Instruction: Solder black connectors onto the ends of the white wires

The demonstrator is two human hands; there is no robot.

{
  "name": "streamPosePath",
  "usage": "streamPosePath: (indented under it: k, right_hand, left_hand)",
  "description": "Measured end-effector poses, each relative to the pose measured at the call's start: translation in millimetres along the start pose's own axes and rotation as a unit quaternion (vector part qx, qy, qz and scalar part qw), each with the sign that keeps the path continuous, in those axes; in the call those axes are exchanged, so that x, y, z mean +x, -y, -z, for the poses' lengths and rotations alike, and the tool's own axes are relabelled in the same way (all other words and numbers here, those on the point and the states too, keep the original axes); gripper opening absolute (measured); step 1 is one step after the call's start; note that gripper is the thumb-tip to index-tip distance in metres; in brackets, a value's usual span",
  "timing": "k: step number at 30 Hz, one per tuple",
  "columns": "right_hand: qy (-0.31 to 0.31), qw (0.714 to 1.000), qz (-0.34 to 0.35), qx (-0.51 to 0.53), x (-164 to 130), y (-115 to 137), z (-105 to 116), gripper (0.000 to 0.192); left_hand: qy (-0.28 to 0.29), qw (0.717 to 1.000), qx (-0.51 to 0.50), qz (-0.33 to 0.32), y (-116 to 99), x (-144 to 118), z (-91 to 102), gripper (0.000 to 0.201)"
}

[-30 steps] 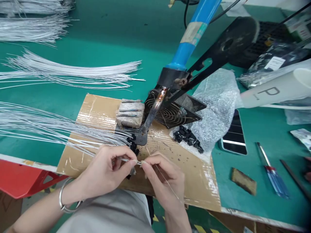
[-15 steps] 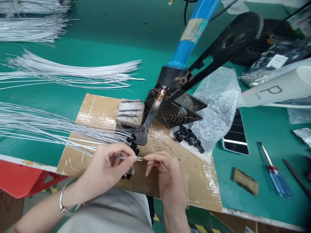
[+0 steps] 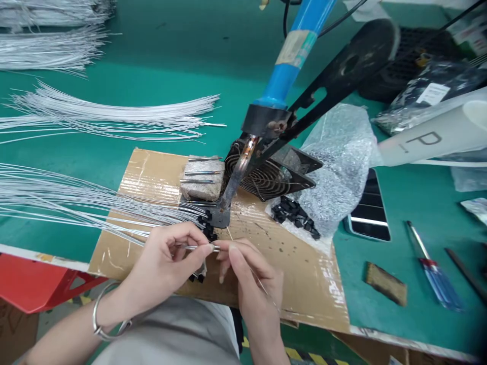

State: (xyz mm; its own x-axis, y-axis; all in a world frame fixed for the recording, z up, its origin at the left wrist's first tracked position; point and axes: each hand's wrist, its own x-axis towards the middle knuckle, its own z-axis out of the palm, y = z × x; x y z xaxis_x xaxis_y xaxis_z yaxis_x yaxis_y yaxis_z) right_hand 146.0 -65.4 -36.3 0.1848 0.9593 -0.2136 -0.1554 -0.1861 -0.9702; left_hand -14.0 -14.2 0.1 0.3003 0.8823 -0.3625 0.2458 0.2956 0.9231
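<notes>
My left hand [image 3: 165, 261] pinches the end of a thin white wire [image 3: 114, 230] between thumb and forefinger, over the front of a taped cardboard sheet [image 3: 304, 274]. My right hand [image 3: 249, 274] meets it fingertip to fingertip and pinches a thin strand of solder wire [image 3: 262, 286] that trails back over the hand. Just beyond the fingers sits the tip of a blue-handled soldering iron [image 3: 266, 106] on a black stand, with small black parts [image 3: 207, 228] beside it. A fan of white wires [image 3: 57, 197] runs off to the left.
A sponge block [image 3: 201, 180] with metal pins, a black fan grille [image 3: 266, 177], bubble wrap [image 3: 338, 162] with black parts [image 3: 294, 213], a phone [image 3: 371, 208], a brown block [image 3: 386, 290], a screwdriver [image 3: 433, 271] and a white tube [image 3: 429, 139] lie around. More wire bundles [image 3: 114, 114] lie at the back left.
My right hand pulled its fingers slightly back from the left half a second ago, then closed in again on the wire end. The left hand has stayed in place.
</notes>
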Motion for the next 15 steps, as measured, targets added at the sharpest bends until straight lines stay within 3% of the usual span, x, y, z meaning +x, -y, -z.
streamPosePath:
  k: [8,15]
  right_hand:
    - [0.011,0.992,-0.05,0.114,-2.3,-1.0,-10.4,0.014]
    - [0.008,0.984,-0.095,0.151,-1.3,-2.1,-11.3,0.016]
  left_hand:
    - [-0.017,1.0,0.012,-0.017,0.1,-2.8,-1.3,0.021]
    - [-0.048,0.996,0.065,-0.035,5.9,-5.8,-5.5,0.025]
